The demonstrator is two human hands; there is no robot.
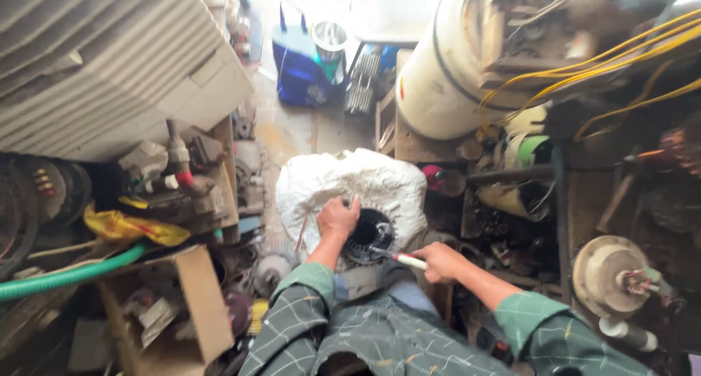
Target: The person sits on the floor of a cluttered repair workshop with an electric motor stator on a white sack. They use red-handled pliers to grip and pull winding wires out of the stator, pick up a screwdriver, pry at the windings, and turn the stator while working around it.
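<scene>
Gripping the motor stator [369, 233] rim, left hand [338, 217] steadies while right hand [437, 262] clasps a white-handled screwdriver [400, 258].

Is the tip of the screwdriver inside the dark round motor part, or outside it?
Inside. The right hand holds the screwdriver, and its metal tip reaches over the rim into the round part, which the left hand grips.
</scene>
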